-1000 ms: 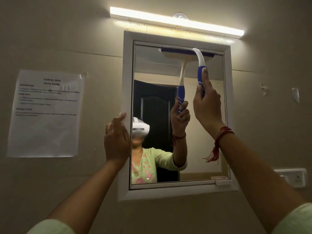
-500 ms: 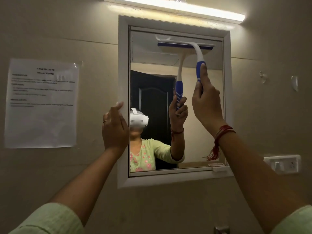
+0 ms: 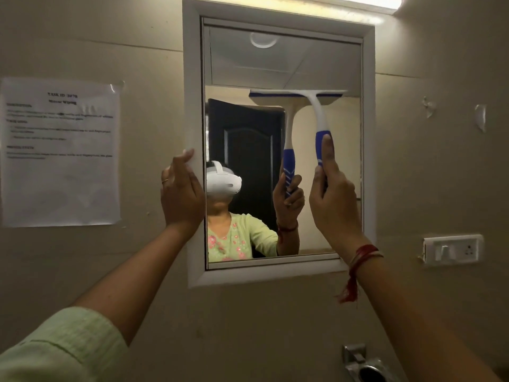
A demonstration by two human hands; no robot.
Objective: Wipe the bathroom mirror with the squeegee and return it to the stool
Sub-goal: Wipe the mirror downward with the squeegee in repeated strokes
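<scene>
- Right hand (image 3: 334,197) is closed round the blue grip of the squeegee (image 3: 316,111), thumb laid up along the handle.
- Squeegee blade lies level against the glass of the mirror (image 3: 248,64), on its right half, roughly a third of the way down from the top edge.
- Left hand (image 3: 181,194) rests on the left side of the mirror frame (image 3: 192,78), fingers curled over its inner edge, apparently steadying it; it holds nothing loose.
- Progress, as judged: a downward stroke on the right half is in hand, with the glass below the blade yet to be covered.
- Whether the left half has been wiped cannot be told; no streaks or wet show.
- Outstanding: finish the glass, then return the squeegee to the stool, which is not in view.
</scene>
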